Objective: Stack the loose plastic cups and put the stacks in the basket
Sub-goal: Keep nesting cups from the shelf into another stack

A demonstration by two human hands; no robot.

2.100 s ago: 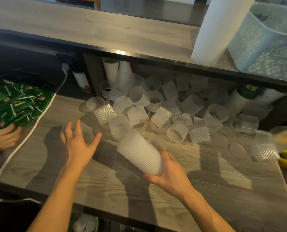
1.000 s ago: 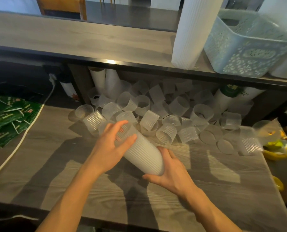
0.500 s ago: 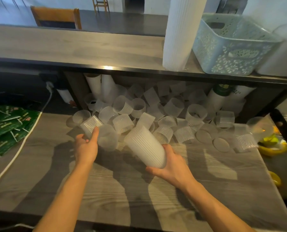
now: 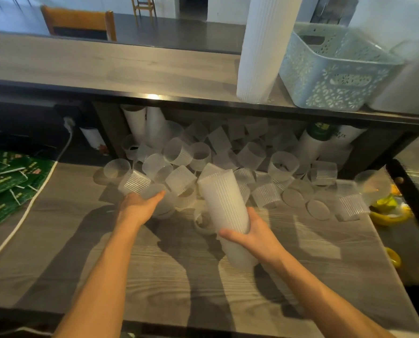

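My right hand [image 4: 255, 236] grips a tall stack of ribbed translucent cups [image 4: 224, 208], tilted with its open end up and to the left. My left hand [image 4: 139, 207] holds a single loose cup [image 4: 161, 200] at the near edge of the pile. Several loose cups [image 4: 252, 157] lie jumbled on the wooden counter and under the shelf. The pale blue perforated basket [image 4: 330, 76] stands on the upper shelf at the right. A tall white cup stack [image 4: 264, 47] stands upright beside the basket's left side.
A white cable [image 4: 32, 201] runs across the counter's left part, beside green packets [image 4: 6, 181]. Yellow items [image 4: 389, 213] lie at the right edge. More cup stacks [image 4: 145, 125] stand under the shelf. A wooden chair [image 4: 79, 24] stands beyond the upper shelf.
My left hand left the stack, reached left to the pile and took hold of a loose cup. My right hand tipped the stack more upright and slid its grip towards the middle.
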